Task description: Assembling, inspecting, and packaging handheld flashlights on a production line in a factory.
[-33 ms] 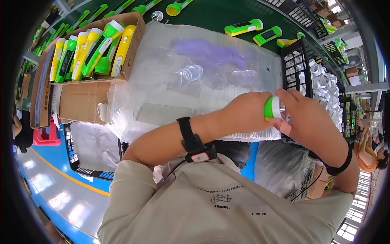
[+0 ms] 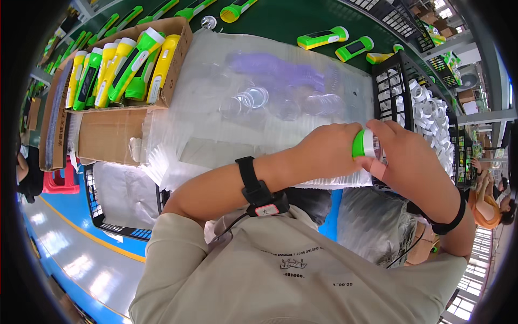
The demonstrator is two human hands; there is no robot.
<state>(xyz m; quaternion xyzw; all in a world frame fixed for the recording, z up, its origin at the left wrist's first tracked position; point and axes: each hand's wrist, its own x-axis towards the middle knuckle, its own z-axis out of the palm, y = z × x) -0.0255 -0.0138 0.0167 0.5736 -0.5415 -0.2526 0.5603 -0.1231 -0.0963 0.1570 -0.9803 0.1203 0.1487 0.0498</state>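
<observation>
Both of my hands meet on a flashlight (image 2: 358,144) at the right front of the bench. My left hand (image 2: 335,148) is wrapped round its body and hides most of it; only the green head end shows. The fingers and thumb of my right hand (image 2: 408,154) close on the white ring (image 2: 369,143) at the head. A clear front part shows between ring and right palm, partly hidden by the fingers. To the left of the hands, clear round lenses (image 2: 258,98) lie in overlapping rows on the plastic-covered bench (image 2: 216,148).
A cardboard box (image 2: 181,59) of green and yellow flashlights stands at the left. Right of my hands, a black crate (image 2: 392,97) holds many white rings (image 2: 429,110). More flashlights (image 2: 322,38) lie along the far side, near a loose silver reflector (image 2: 208,22). Purple film (image 2: 275,67) shows on the bench.
</observation>
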